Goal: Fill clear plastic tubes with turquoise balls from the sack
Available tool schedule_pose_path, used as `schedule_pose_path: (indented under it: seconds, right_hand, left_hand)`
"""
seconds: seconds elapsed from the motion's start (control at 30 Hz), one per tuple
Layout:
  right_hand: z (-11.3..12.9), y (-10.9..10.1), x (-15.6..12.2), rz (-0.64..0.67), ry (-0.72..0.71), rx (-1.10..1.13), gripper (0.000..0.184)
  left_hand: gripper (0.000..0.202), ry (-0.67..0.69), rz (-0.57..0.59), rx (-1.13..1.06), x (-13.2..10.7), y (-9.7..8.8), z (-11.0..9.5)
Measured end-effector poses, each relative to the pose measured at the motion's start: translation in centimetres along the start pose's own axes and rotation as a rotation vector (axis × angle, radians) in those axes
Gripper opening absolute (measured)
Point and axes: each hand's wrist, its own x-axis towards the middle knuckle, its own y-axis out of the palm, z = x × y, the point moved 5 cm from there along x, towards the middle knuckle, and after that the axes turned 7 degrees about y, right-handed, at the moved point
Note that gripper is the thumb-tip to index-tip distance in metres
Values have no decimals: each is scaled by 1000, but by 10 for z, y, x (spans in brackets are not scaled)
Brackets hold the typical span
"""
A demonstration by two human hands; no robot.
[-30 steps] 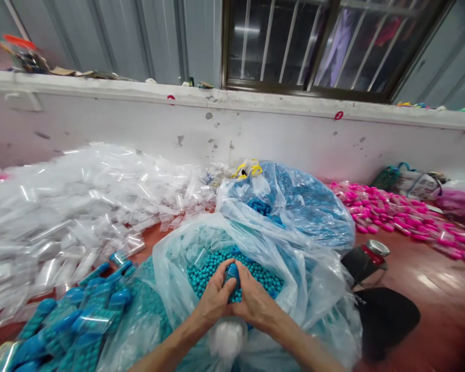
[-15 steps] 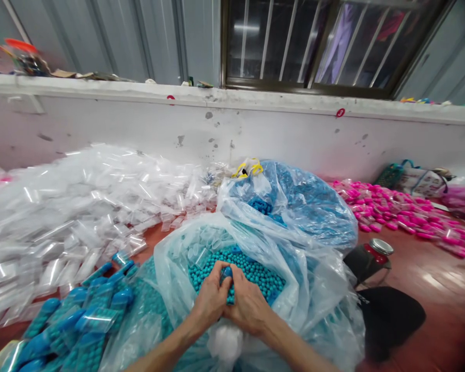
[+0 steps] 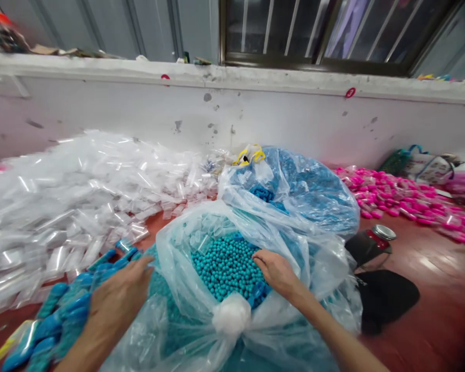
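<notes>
holding the left hand point(image 3: 120, 292) near the filled blue packs point(image 3: 70, 309) on the red floor point(image 3: 434, 279), with fingers too blurred to tell apart from together; holding the right hand point(image 3: 278, 272) at the right edge of teal beads point(image 3: 227, 263) inside an open plastic bag point(image 3: 178, 261), with fingers curled, perhaps empty, perhaps clamped: cannot tell.

Worn on the head, looking forward and down from above and behind the bare left hand point(image 3: 120, 292) and bare right hand point(image 3: 276, 271). Near enough to pick out small round turquoise beads point(image 3: 225, 266) between both hands. Reaching beyond them to the scuffed white wall point(image 3: 135, 108) and, higher, the dark-framed barred window point(image 3: 281, 31).
</notes>
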Motion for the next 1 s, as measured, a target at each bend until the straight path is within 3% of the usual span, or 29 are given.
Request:
schedule_pose_path:
  seconds: [0.13, 0.27, 0.5, 0.7, 0.8, 0.9, 1.0]
  right_hand:
    - [7, -7, -15, 124, -80, -112, 21]
    - [20, 9, -28, 266, -211, -311, 21]
    - [25, 44, -27, 286, -271, -371, 13]
    - [36, 48, -38, 246, -373, -352, 20]
    - [30, 32, -32, 301, -241, -309, 16]
    - [10, 10, -15, 203, 4, -315, 26]
    - [-7, 5, -1, 111, 136, -367, 30]
  left_hand:
    - [32, 165, 183, 62, 40, 41, -84]
    - [28, 232, 190, 99, 63, 77, -120]
    - [32, 139, 227, -53, 75, 99, -121]
    - [44, 51, 271, -121, 91, 109, -118]
    - [45, 37, 294, -163, 85, 107, -112]
    - [39, 107, 286, -209, 68, 98, -115]
    - [38, 233, 299, -216, 47, 93, -131]
